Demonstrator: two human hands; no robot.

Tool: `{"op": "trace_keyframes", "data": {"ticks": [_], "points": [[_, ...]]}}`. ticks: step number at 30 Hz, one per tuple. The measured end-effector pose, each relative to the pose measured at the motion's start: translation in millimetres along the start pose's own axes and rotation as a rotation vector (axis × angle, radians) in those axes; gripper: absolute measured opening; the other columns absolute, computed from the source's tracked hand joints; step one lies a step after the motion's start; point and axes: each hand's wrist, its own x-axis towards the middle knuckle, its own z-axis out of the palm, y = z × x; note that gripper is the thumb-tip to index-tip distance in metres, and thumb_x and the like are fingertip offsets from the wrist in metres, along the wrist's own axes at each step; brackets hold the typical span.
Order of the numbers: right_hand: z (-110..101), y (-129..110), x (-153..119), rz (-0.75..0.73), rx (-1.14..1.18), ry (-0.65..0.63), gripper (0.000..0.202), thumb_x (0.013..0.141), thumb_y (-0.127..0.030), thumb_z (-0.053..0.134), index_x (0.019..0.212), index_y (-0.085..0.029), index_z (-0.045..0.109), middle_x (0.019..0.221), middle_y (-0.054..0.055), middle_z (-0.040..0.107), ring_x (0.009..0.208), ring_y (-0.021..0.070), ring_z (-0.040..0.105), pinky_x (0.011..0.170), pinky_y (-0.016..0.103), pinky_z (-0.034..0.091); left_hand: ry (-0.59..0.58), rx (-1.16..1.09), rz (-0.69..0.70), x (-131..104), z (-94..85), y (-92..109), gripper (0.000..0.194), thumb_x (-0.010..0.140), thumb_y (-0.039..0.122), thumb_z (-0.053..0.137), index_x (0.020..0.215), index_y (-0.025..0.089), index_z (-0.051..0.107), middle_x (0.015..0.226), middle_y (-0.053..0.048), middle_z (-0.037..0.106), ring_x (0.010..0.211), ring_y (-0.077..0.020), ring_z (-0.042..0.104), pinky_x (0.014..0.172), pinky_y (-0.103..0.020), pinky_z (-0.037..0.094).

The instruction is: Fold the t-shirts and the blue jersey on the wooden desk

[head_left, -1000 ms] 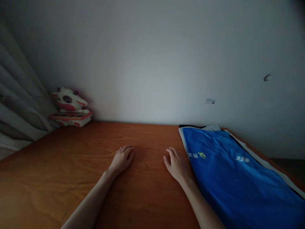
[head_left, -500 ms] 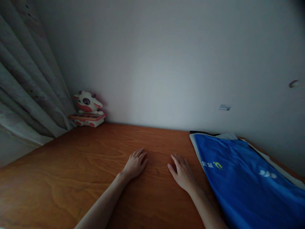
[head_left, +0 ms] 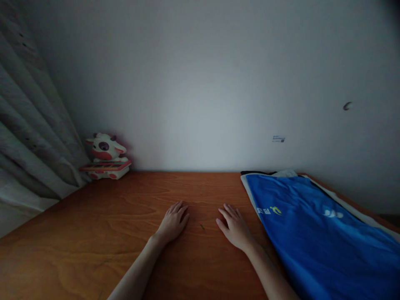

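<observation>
My left hand (head_left: 173, 221) lies palm down on the brown wooden table (head_left: 125, 216), fingers stretched out and holding nothing. A short way to its right, my right hand (head_left: 235, 227) also rests on the wood, thumb and fingers apart, with nothing in it. Close beyond the right hand is a flat-laid blue garment (head_left: 312, 233) with white and yellow-green prints. Pale and black cloth shows from under its far and left edges. Its near end runs out of view.
At the far left corner sits a cow-shaped toy keyboard (head_left: 108, 156) beside a pale curtain (head_left: 34, 125). Behind the table stands a plain wall (head_left: 200, 83) with a small label (head_left: 278, 138) and a hook (head_left: 347, 106).
The view has turned slightly to the right and levelled, so the wall items and garment appear further left. Both hands stay resting on the table, with only slight finger shifts.
</observation>
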Motion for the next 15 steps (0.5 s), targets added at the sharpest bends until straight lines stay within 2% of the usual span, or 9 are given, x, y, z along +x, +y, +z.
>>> {"op": "trace_keyframes", "data": {"ticks": [10, 15], "points": [[-2.0, 1.2, 1.7, 0.008, 0.034, -0.024, 0.052, 0.101, -0.041, 0.047, 0.141, -0.012, 0.061, 0.158, 0.02, 0.045, 0.15, 0.0331, 0.037, 0.124, 0.056, 0.024, -0.055, 0.024, -0.008, 0.6, -5.7, 4.9, 0.05, 0.103, 0.042, 0.04, 0.14, 0.014, 0.061, 0.153, -0.019, 0.053, 0.143, -0.0323, 0.048, 0.12, -0.048, 0.037], [4.4, 5.0, 1.5, 0.002, 0.168, 0.057, 0.05, 0.096, -0.043, 0.053, 0.134, -0.013, 0.065, 0.154, 0.02, 0.05, 0.148, 0.0354, 0.04, 0.123, 0.059, 0.023, -0.041, 0.011, -0.001, 0.1, -6.4, 5.3, 0.05, 0.103, 0.042, 0.041, 0.14, 0.014, 0.061, 0.153, -0.018, 0.053, 0.143, -0.0322, 0.049, 0.12, -0.049, 0.037]]}}
